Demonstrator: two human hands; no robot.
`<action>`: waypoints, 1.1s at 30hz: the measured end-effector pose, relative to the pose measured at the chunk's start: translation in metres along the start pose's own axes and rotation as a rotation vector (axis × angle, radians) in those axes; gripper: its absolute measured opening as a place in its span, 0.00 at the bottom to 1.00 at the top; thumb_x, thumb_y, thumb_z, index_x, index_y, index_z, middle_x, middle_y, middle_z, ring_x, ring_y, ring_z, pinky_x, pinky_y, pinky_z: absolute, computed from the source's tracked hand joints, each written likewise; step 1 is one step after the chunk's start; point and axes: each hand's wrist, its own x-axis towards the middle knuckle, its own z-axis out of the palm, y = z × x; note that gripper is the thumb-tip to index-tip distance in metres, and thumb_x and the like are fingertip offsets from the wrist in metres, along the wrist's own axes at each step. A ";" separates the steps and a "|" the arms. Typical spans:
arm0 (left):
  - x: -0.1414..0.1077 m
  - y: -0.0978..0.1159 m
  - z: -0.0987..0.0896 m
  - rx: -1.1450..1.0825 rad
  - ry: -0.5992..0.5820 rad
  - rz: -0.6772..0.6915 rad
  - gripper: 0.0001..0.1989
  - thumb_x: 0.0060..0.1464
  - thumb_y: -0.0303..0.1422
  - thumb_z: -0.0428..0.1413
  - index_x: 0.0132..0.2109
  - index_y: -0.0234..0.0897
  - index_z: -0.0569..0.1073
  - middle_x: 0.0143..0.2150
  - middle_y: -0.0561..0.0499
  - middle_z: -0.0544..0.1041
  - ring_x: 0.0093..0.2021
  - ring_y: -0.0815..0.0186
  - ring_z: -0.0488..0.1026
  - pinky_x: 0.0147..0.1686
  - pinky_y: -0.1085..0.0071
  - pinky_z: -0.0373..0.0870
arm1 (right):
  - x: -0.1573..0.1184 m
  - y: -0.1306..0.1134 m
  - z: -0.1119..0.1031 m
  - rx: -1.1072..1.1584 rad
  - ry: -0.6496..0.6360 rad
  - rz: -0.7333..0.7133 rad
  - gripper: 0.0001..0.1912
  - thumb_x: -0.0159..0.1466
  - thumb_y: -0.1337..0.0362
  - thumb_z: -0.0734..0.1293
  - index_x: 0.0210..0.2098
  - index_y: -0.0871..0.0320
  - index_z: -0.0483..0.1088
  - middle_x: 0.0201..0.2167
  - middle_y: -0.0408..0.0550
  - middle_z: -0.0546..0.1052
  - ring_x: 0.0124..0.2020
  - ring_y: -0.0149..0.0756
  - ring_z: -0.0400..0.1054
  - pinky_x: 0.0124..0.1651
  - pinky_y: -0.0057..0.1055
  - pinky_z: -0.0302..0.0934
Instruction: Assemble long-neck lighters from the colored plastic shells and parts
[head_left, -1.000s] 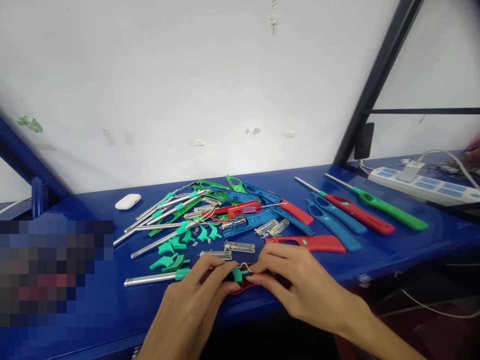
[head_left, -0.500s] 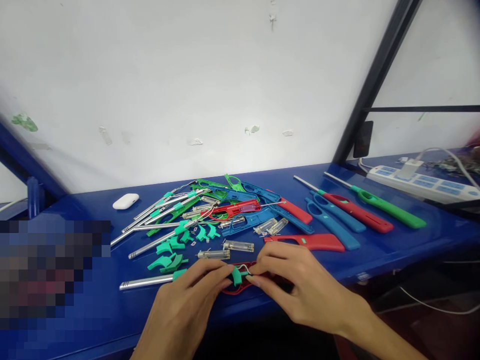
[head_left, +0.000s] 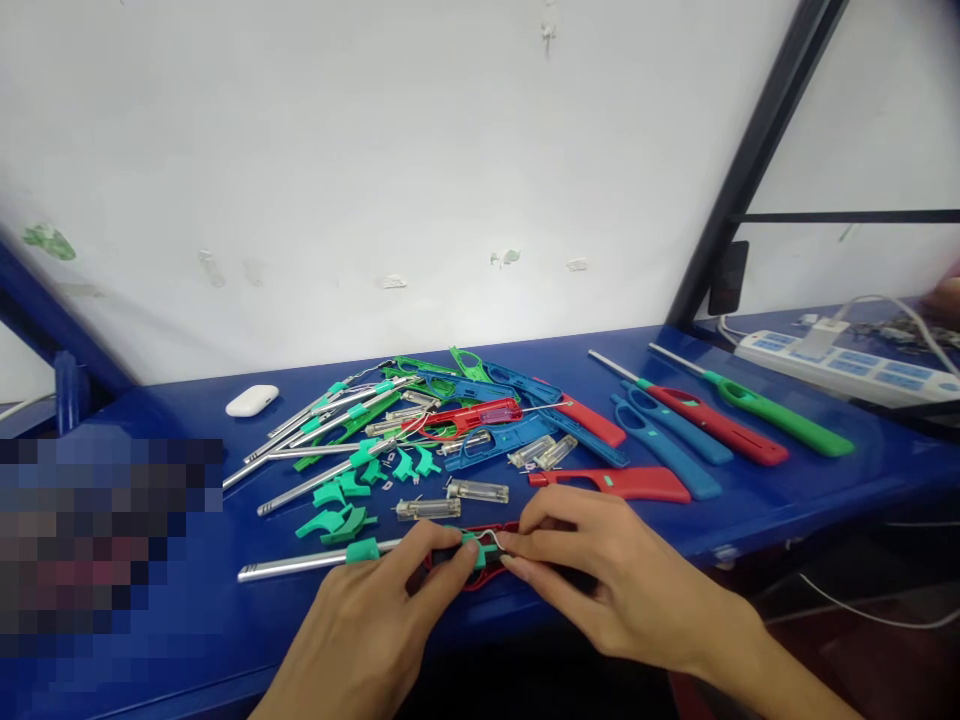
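At the table's front edge, a red lighter shell half (head_left: 491, 580) lies between my hands, its middle partly hidden by fingers. My left hand (head_left: 375, 610) is closed, thumb and forefinger on a green trigger (head_left: 477, 555) in the shell. A thin white wire (head_left: 487, 534) curves over the trigger to the fingertips of my right hand (head_left: 592, 560), which pinch it at the shell's right part. From under my left hand a silver metal lighter tube (head_left: 292, 566) with a green collar (head_left: 363, 550) sticks out to the left. Just behind the shell rest two clear fuel tanks (head_left: 480, 491).
Loose green triggers (head_left: 330, 525), metal tubes (head_left: 315, 485) and coloured shell halves (head_left: 495, 440) are heaped mid-table. Assembled lighters (head_left: 780, 415) lie to the right, near a power strip (head_left: 847, 370). A white earphone case (head_left: 253, 401) sits back left. One area at left is pixelated.
My left thumb has moved right onto the green trigger, and the left hand has shifted slightly, uncovering more of the tube's green collar. The right hand stays pinched at about the same spot.
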 end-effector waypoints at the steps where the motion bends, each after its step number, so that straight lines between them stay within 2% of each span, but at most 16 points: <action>1: 0.000 0.002 -0.003 0.008 -0.033 -0.004 0.28 0.61 0.16 0.42 0.56 0.43 0.76 0.45 0.50 0.83 0.30 0.68 0.83 0.28 0.76 0.79 | 0.000 0.000 -0.001 0.006 -0.006 0.003 0.11 0.76 0.65 0.66 0.46 0.56 0.82 0.39 0.48 0.79 0.37 0.35 0.74 0.41 0.32 0.67; 4: -0.001 0.009 -0.011 0.030 -0.078 -0.017 0.26 0.64 0.19 0.43 0.58 0.43 0.76 0.49 0.48 0.84 0.39 0.64 0.86 0.34 0.73 0.83 | 0.001 0.002 -0.001 0.031 0.010 0.011 0.13 0.77 0.65 0.64 0.50 0.54 0.82 0.40 0.47 0.80 0.37 0.35 0.75 0.41 0.31 0.68; 8: -0.003 0.016 -0.016 0.072 -0.029 -0.031 0.19 0.73 0.30 0.43 0.58 0.42 0.77 0.49 0.46 0.84 0.36 0.61 0.86 0.30 0.69 0.84 | 0.005 0.009 -0.002 -0.015 0.094 0.032 0.14 0.77 0.67 0.64 0.57 0.54 0.78 0.45 0.48 0.81 0.45 0.37 0.76 0.48 0.32 0.69; 12: -0.007 0.013 -0.012 0.083 -0.035 -0.050 0.20 0.74 0.32 0.44 0.60 0.46 0.77 0.59 0.44 0.81 0.42 0.59 0.87 0.34 0.68 0.85 | 0.014 0.013 -0.007 -0.128 -0.036 0.000 0.11 0.76 0.65 0.66 0.52 0.54 0.80 0.48 0.48 0.81 0.47 0.40 0.75 0.51 0.35 0.68; 14: -0.008 0.010 -0.009 0.085 -0.034 -0.061 0.20 0.74 0.32 0.44 0.61 0.47 0.76 0.62 0.43 0.79 0.41 0.60 0.87 0.34 0.68 0.85 | 0.019 0.013 -0.009 -0.162 -0.090 -0.039 0.10 0.76 0.65 0.66 0.51 0.54 0.80 0.47 0.47 0.81 0.46 0.39 0.75 0.51 0.36 0.67; 19: -0.004 0.008 -0.008 0.060 -0.026 -0.046 0.21 0.75 0.32 0.41 0.60 0.43 0.77 0.57 0.44 0.82 0.41 0.63 0.87 0.33 0.70 0.85 | 0.027 0.012 -0.008 -0.302 -0.161 -0.122 0.11 0.73 0.72 0.68 0.49 0.53 0.80 0.42 0.44 0.81 0.42 0.39 0.74 0.50 0.36 0.63; 26: -0.006 0.008 -0.009 0.118 0.004 -0.004 0.23 0.77 0.32 0.39 0.59 0.41 0.78 0.55 0.44 0.84 0.40 0.62 0.87 0.34 0.68 0.86 | 0.028 0.013 -0.005 -0.458 -0.110 -0.264 0.09 0.72 0.73 0.67 0.46 0.59 0.79 0.32 0.45 0.77 0.33 0.39 0.69 0.38 0.36 0.59; 33: -0.011 0.008 -0.009 0.134 -0.072 -0.029 0.22 0.74 0.31 0.42 0.60 0.43 0.78 0.58 0.42 0.83 0.43 0.59 0.87 0.35 0.66 0.86 | 0.025 0.014 -0.007 -0.418 -0.103 -0.251 0.10 0.74 0.74 0.64 0.47 0.61 0.78 0.34 0.46 0.80 0.34 0.39 0.70 0.39 0.35 0.60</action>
